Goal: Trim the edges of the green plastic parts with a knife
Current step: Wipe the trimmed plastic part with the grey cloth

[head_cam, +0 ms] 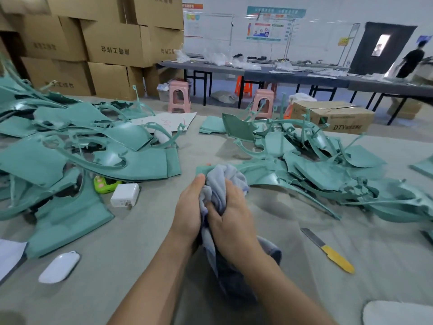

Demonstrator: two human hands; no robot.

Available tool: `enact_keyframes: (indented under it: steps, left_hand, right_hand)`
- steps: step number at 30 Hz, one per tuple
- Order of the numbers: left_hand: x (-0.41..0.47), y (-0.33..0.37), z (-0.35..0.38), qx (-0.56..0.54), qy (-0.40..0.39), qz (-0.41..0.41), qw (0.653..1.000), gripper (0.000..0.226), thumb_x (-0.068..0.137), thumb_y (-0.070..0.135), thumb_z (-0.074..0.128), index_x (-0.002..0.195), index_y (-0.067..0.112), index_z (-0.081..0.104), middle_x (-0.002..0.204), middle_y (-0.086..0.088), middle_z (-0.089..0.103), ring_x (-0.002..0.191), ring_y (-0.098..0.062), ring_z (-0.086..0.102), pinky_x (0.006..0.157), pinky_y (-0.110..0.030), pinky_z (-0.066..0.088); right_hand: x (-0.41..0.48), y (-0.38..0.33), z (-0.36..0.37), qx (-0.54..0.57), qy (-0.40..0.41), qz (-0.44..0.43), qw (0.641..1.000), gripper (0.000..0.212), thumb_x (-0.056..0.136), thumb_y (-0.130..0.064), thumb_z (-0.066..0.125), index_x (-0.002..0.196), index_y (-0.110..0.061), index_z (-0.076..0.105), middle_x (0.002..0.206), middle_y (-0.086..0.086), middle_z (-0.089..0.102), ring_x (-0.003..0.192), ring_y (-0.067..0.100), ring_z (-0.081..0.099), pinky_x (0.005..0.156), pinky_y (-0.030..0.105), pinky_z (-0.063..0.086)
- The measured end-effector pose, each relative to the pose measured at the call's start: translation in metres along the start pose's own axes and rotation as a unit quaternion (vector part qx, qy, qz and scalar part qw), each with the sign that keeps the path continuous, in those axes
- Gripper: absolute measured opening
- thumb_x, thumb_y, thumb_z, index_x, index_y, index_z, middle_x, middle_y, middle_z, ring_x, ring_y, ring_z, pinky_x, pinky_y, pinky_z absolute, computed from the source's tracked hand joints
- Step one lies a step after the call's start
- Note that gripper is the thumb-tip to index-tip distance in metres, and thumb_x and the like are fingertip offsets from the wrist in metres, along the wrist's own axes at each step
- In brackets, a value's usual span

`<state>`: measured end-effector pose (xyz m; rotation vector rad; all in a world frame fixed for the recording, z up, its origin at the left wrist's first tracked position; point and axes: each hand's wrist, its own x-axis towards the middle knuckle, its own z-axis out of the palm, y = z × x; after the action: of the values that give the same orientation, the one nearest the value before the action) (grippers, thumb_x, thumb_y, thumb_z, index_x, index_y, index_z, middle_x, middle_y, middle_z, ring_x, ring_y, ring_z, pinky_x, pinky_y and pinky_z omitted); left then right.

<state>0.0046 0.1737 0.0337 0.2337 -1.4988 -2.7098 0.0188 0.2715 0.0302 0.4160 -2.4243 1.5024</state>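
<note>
Head view: both hands meet at centre over the grey surface (140, 242). Left hand (189, 207) and right hand (232, 219) both clench a bunched blue-grey cloth (222, 181); fingers (214, 211) of the right hand curl into its folds, left thumb pressed along its left side. The cloth's tail hangs down between the wrists. Just beyond the fingers, touching the top of the cloth, lies the edge of a green plastic part (201, 170). Left of the fingers: a large heap of green parts (93, 146), with a white charger block (125, 195) and a lime-green gadget (105, 184) at its near edge. Right of the fingers: a second heap of green parts (328, 170). The knife (328, 250), yellow handle, bare blade, lies flat on the surface right of the right wrist, apart from both hands and untouched. Nearer than the fingers, to the left: a white oval object (59, 267). Far beyond: stacked cardboard boxes (93, 43), pink stools (179, 96).
</note>
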Motion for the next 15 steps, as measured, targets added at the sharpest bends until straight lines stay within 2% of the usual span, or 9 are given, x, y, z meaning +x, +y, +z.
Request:
enact_keyframes:
  steps: [1, 3, 5, 7, 8, 10, 12, 15]
  left_hand:
    - [0.002, -0.001, 0.001, 0.013, 0.017, 0.023, 1.000, 0.048, 0.093, 0.041, 0.058, 0.110, -0.003, 0.063, 0.117, -0.025, 0.059, 0.105, -0.034, 0.056, 0.101, -0.043, 0.044]
    - [0.005, -0.001, 0.000, 0.026, 0.048, 0.064, 0.996, 0.037, 0.081, 0.038, 0.063, 0.099, 0.006, 0.065, 0.101, -0.017, 0.060, 0.092, -0.028, 0.056, 0.084, -0.039, 0.046]
    - [0.007, -0.003, -0.003, 0.038, 0.057, 0.107, 0.992, 0.026, 0.086, 0.030, 0.063, 0.085, 0.006, 0.074, 0.090, -0.018, 0.068, 0.082, -0.026, 0.064, 0.073, -0.035, 0.052]
    - [0.005, -0.005, -0.004, 0.069, 0.061, 0.129, 0.987, 0.026, 0.092, 0.024, 0.059, 0.082, 0.007, 0.076, 0.085, -0.017, 0.073, 0.077, -0.027, 0.068, 0.069, -0.037, 0.055]
    - [0.004, -0.006, -0.005, 0.085, 0.071, 0.134, 0.985, 0.024, 0.089, 0.022, 0.059, 0.074, 0.008, 0.072, 0.076, -0.016, 0.070, 0.070, -0.028, 0.063, 0.064, -0.038, 0.053]
    - [0.003, -0.005, -0.006, 0.138, 0.123, 0.153, 0.971, 0.021, 0.077, 0.018, 0.055, 0.056, 0.017, 0.053, 0.056, -0.002, 0.051, 0.056, -0.019, 0.045, 0.049, -0.032, 0.038]
    - [0.001, -0.004, -0.006, 0.196, 0.163, 0.189, 0.948, 0.023, 0.073, 0.017, 0.051, 0.052, 0.021, 0.044, 0.051, 0.009, 0.041, 0.051, -0.011, 0.036, 0.043, -0.026, 0.030]
    - [-0.009, -0.007, 0.001, 0.246, 0.152, 0.247, 0.925, 0.023, 0.072, 0.015, 0.049, 0.051, 0.022, 0.043, 0.047, 0.015, 0.040, 0.046, -0.001, 0.031, 0.041, -0.016, 0.028]
  right_hand:
    - [0.005, -0.002, 0.005, -0.022, 0.024, -0.007, 0.999, 0.027, 0.092, -0.037, 0.060, 0.117, -0.031, 0.057, 0.107, -0.007, 0.058, 0.100, 0.014, 0.055, 0.085, 0.033, 0.046]
    - [0.017, -0.005, 0.012, -0.045, 0.042, 0.007, 0.998, 0.022, 0.095, -0.038, 0.059, 0.113, -0.026, 0.056, 0.104, -0.002, 0.059, 0.096, 0.019, 0.055, 0.081, 0.036, 0.046]
    - [0.034, -0.008, 0.014, -0.057, 0.055, 0.057, 0.995, 0.023, 0.096, -0.046, 0.056, 0.109, -0.027, 0.055, 0.102, -0.001, 0.060, 0.095, 0.022, 0.056, 0.081, 0.039, 0.048]
    - [0.049, -0.010, 0.016, -0.070, 0.076, 0.103, 0.989, 0.025, 0.097, -0.051, 0.053, 0.103, -0.027, 0.055, 0.100, -0.002, 0.059, 0.093, 0.022, 0.056, 0.081, 0.040, 0.048]
    - [0.055, -0.010, 0.018, -0.080, 0.085, 0.122, 0.986, 0.025, 0.097, -0.051, 0.052, 0.100, -0.027, 0.055, 0.100, -0.003, 0.059, 0.092, 0.022, 0.055, 0.079, 0.040, 0.047]
    - [0.065, -0.011, 0.024, -0.116, 0.094, 0.143, 0.978, 0.025, 0.097, -0.051, 0.050, 0.101, -0.027, 0.055, 0.102, -0.003, 0.061, 0.091, 0.021, 0.051, 0.077, 0.039, 0.043]
    - [0.073, -0.010, 0.029, -0.137, 0.095, 0.154, 0.974, 0.029, 0.096, -0.053, 0.051, 0.104, -0.026, 0.055, 0.105, -0.001, 0.063, 0.093, 0.024, 0.052, 0.077, 0.038, 0.040]
    - [0.090, -0.005, 0.020, -0.129, 0.098, 0.189, 0.968, 0.037, 0.093, -0.056, 0.053, 0.109, -0.023, 0.057, 0.116, 0.004, 0.064, 0.108, 0.031, 0.059, 0.080, 0.038, 0.038]
